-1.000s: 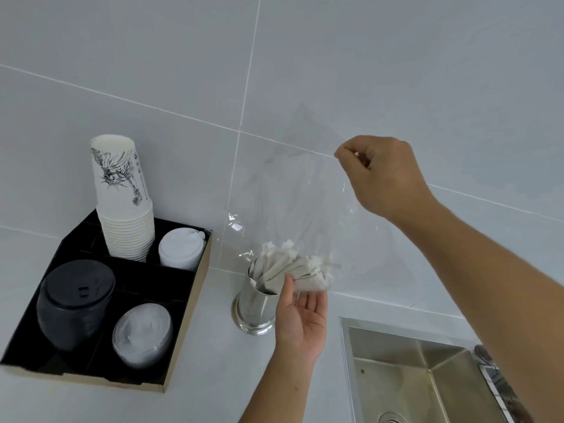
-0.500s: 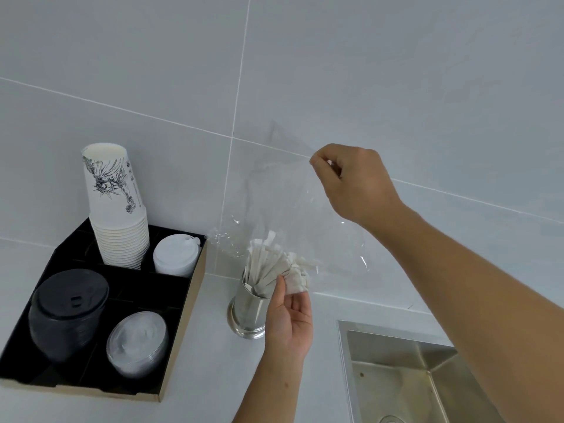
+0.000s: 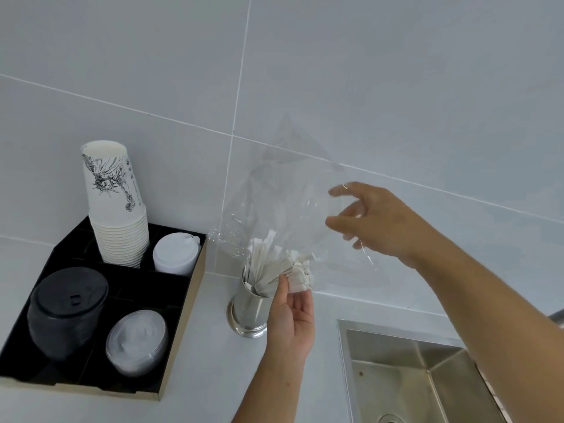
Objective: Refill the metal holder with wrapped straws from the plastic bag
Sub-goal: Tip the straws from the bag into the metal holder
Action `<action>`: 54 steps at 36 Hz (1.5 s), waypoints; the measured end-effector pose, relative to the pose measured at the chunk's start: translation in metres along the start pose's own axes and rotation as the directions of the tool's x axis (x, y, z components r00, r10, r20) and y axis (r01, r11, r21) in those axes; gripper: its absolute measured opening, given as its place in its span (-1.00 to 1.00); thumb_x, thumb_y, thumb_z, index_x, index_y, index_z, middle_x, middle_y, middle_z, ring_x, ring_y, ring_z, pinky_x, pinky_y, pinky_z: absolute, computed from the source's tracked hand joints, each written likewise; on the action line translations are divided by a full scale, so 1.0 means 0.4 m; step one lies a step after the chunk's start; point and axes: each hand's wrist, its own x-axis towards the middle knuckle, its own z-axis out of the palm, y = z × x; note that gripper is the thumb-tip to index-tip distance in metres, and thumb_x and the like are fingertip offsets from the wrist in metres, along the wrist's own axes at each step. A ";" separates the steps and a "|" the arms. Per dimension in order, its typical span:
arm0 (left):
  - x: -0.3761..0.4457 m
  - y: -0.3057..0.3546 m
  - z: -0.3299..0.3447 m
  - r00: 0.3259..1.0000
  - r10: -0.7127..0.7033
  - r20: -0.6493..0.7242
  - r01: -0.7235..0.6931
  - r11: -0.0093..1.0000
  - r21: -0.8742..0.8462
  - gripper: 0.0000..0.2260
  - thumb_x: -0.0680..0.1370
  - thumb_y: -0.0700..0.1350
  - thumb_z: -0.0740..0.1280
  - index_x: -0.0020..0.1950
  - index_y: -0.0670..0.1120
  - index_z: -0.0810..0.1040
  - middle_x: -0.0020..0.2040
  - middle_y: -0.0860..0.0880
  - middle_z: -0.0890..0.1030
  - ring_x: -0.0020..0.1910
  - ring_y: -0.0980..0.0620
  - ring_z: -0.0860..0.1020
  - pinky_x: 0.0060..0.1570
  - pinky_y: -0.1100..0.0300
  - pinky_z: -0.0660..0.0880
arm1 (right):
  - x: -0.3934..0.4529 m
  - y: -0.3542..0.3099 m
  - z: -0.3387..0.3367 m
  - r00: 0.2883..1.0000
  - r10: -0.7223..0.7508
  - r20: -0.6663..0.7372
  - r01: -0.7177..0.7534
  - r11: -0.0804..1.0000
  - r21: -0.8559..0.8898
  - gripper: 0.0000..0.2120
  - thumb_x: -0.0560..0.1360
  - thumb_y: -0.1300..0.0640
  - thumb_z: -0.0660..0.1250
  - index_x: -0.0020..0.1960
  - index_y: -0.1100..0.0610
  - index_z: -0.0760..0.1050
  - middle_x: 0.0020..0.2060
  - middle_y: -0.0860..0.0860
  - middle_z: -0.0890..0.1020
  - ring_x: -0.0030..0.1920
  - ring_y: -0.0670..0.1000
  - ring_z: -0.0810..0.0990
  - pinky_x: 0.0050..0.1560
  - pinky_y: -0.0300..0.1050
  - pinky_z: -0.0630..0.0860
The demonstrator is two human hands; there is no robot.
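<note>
A shiny metal holder (image 3: 248,312) stands on the white counter by the wall. A bundle of white wrapped straws (image 3: 268,267) leans out of it to the right. A clear plastic bag (image 3: 280,193) stands over the straws, its top corner against the wall tiles. My left hand (image 3: 291,319) is just right of the holder, thumb and fingers pinching the straws' upper ends. My right hand (image 3: 378,221) hovers at the bag's right edge with its fingers spread apart; the film lies across the fingertips.
Left of the holder is a black divided tray (image 3: 183,325) with a stack of paper cups (image 3: 113,203), white lids (image 3: 175,254), black lids (image 3: 67,309) and clear lids (image 3: 137,340). A steel sink (image 3: 412,377) is sunk into the counter at the lower right.
My right hand has let go of its pinch on the bag's top corner, dropped lower and spread its fingers. The straws now stand steeper in the holder, with my left hand closer to them.
</note>
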 end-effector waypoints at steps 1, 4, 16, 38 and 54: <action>0.001 0.000 0.000 1.000 0.000 0.003 0.000 1.000 -0.004 -0.81 0.52 -0.13 0.39 0.06 -0.21 0.65 0.02 -0.13 0.72 -0.07 0.00 0.71 -0.31 0.21 0.63 | -0.010 0.006 0.001 0.999 0.036 0.034 -0.037 0.999 0.029 -0.60 0.36 -0.05 0.49 0.18 -0.17 0.52 -0.21 -0.02 0.71 -0.25 0.02 0.69 -0.23 -0.05 0.66; 0.002 -0.002 0.002 1.000 0.003 0.004 -0.003 1.000 -0.010 -0.78 0.53 -0.13 0.38 0.10 -0.21 0.64 0.04 -0.14 0.72 -0.05 0.00 0.71 -0.29 0.20 0.64 | -0.032 0.017 0.009 0.992 0.088 0.085 -0.097 0.990 0.103 -0.63 0.35 0.05 0.53 0.12 -0.10 0.56 -0.20 0.02 0.71 -0.26 0.01 0.68 -0.18 -0.01 0.65; -0.006 -0.006 0.004 0.999 0.005 -0.051 -0.003 0.999 0.032 -0.75 0.53 -0.08 0.40 0.09 -0.23 0.61 -0.02 -0.13 0.70 -0.05 -0.01 0.69 -0.22 0.14 0.66 | 0.010 -0.012 -0.002 0.984 -0.056 -0.168 0.036 0.992 -0.120 -0.82 0.41 0.23 0.41 -0.17 -0.05 0.54 -0.41 -0.03 0.68 -0.45 -0.10 0.65 -0.48 -0.25 0.53; -0.054 -0.015 0.015 0.997 -0.027 -0.073 0.033 0.995 0.093 -0.76 0.60 -0.13 0.31 0.14 -0.30 0.56 -0.02 -0.20 0.71 0.04 -0.07 0.66 -0.22 0.09 0.67 | -0.060 -0.118 -0.128 0.984 -0.106 -0.145 0.093 0.991 -0.094 -0.80 0.42 0.25 0.38 -0.07 -0.03 0.57 -0.38 -0.01 0.70 -0.44 -0.02 0.64 -0.28 -0.01 0.65; -0.116 -0.052 0.030 1.000 0.020 -0.008 -0.018 0.981 0.192 -0.81 0.56 -0.17 0.36 0.08 -0.28 0.59 -0.11 -0.17 0.73 -0.14 -0.01 0.71 -0.26 0.14 0.66 | -0.223 -0.105 -0.239 0.962 -0.132 -0.238 0.128 0.991 -0.032 -0.78 0.44 0.23 0.38 -0.02 -0.06 0.56 -0.35 -0.01 0.70 -0.44 -0.03 0.64 -0.22 0.05 0.68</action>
